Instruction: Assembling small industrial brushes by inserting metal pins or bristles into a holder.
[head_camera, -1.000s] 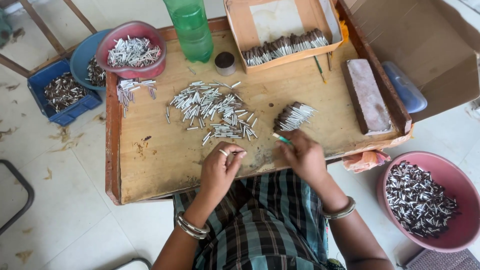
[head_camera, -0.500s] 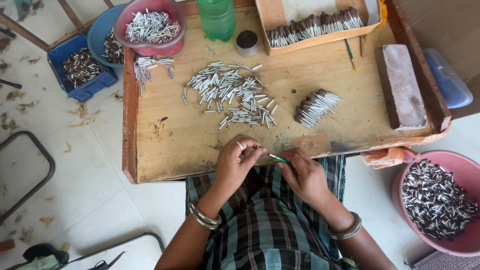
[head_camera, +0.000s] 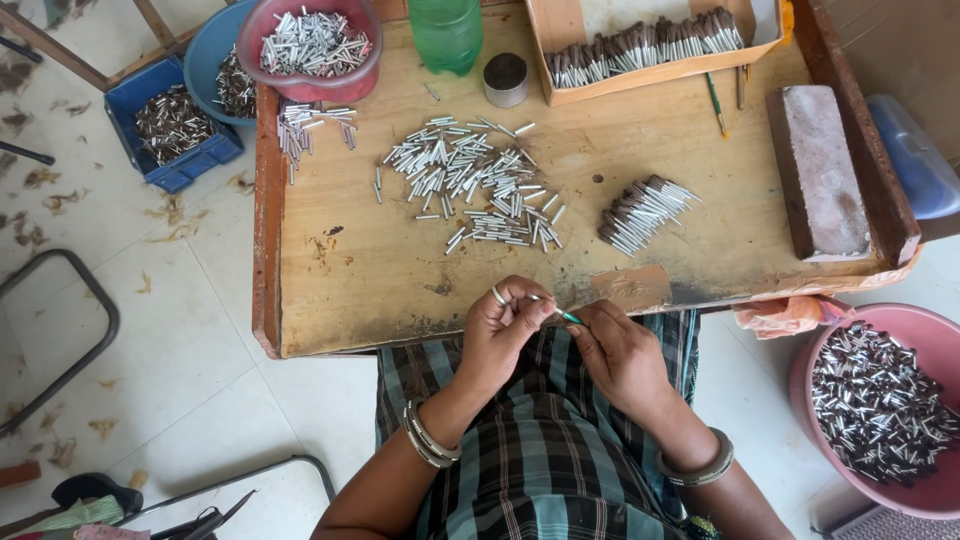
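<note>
Pinching small silver tube in left hand, grip closed on it, at bottom centre of frame over desk edge. Right hand grips thin green-tipped stick, tip touching tube. Step looks like insertion. Next move likely needs fresh tube from loose tube pile at upper centre.

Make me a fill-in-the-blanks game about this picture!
1. The loose silver tubes lie on a ____ board.
2. The bottle at the top is ____.
3. Both hands, left hand and right hand, meet at the board's ____ edge.
4. The brick lies on the person's ____ side.

Missing words: wooden; green; near; right
</note>
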